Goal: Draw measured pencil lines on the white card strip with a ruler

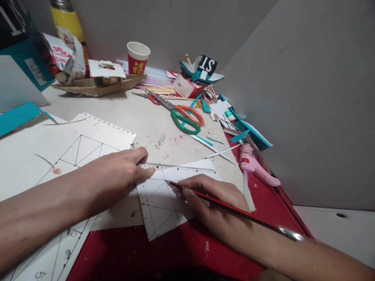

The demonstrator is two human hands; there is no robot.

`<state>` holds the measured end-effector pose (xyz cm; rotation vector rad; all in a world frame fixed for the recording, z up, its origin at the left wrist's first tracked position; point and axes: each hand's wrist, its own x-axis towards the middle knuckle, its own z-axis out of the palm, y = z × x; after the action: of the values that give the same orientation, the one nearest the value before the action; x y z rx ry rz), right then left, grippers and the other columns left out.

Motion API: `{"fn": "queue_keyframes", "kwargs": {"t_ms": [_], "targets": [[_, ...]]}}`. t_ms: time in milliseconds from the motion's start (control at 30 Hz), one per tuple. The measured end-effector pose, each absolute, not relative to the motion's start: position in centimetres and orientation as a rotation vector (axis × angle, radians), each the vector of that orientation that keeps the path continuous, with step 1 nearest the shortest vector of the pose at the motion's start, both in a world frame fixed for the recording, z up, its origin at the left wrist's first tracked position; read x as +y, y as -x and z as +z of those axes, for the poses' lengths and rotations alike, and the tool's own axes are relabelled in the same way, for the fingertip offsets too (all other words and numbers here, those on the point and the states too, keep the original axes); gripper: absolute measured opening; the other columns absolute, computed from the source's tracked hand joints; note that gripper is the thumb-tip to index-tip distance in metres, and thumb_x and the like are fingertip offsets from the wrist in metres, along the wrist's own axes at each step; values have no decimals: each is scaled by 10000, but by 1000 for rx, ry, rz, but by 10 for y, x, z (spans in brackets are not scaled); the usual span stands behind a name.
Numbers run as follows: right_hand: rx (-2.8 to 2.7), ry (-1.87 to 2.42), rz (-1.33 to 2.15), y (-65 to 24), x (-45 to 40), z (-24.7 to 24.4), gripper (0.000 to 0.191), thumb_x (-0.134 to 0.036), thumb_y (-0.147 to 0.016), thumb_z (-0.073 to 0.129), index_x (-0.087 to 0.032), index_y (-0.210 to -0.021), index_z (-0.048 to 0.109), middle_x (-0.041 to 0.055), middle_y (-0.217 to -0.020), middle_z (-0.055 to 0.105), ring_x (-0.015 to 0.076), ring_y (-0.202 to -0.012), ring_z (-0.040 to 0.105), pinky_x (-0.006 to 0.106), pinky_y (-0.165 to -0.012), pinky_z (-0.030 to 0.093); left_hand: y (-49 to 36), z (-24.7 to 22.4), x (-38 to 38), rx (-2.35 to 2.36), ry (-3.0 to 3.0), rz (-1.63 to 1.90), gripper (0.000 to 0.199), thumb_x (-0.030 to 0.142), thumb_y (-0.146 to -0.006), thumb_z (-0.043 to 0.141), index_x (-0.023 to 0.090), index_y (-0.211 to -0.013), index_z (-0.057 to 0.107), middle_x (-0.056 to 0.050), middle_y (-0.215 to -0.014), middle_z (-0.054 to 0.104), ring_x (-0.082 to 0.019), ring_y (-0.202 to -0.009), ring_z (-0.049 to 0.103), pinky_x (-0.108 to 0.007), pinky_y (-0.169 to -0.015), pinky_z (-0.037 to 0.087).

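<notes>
My left hand [118,177] presses the left end of a clear ruler [187,169] down with thumb and fingers. Beneath the ruler lies a small white card [159,212] with several straight pencil lines crossing on it. Pinched in my right hand [209,195] is a red and black pencil [228,203]. Its tip meets the card just below the ruler's edge. To the left, partly under my left forearm, spreads a larger sheet of paper [26,156] with a drawn figure of lines and dots.
Scissors [187,119] with orange and green handles lie beyond the ruler. A pink glue gun [258,168] rests on the red surface at right. At the back stand a paper cup [138,57], a cardboard boat [102,86], a teal paper boat [202,70] and a yellow bottle [68,21].
</notes>
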<state>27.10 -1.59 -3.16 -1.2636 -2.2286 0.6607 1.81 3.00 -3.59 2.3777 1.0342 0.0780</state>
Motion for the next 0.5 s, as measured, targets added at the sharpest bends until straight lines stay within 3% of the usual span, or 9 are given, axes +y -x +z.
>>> {"fn": "queue_keyframes", "kwargs": {"t_ms": [200, 367, 500], "targets": [[-2055, 1279, 824, -274, -12, -18, 125, -193, -939, 594, -233, -923, 711, 12, -752, 774, 148, -621, 718, 214, -544, 563, -14, -42, 34, 1015, -2370, 58, 367, 296, -990, 376, 266, -1074, 733, -73, -1010, 548, -182, -744, 497, -313, -652, 334], [-1997, 1304, 1135, -266, -9, -16, 83, -210, -912, 666, -246, -920, 741, -5, -709, 753, 145, -570, 680, 212, -487, 529, -13, -48, 37, 972, -2382, 135, 362, 292, -970, 390, 251, -1037, 743, -68, -978, 529, -179, -720, 488, -311, -643, 342], [-2041, 1242, 1122, -255, -6, -19, 71, -201, -919, 667, -228, -920, 732, -5, -748, 765, 133, -634, 690, 209, -559, 536, -11, -48, 37, 959, -2441, 145, 355, 265, -976, 403, 268, -1047, 751, -66, -969, 540, -186, -752, 510, -308, -655, 344]]}}
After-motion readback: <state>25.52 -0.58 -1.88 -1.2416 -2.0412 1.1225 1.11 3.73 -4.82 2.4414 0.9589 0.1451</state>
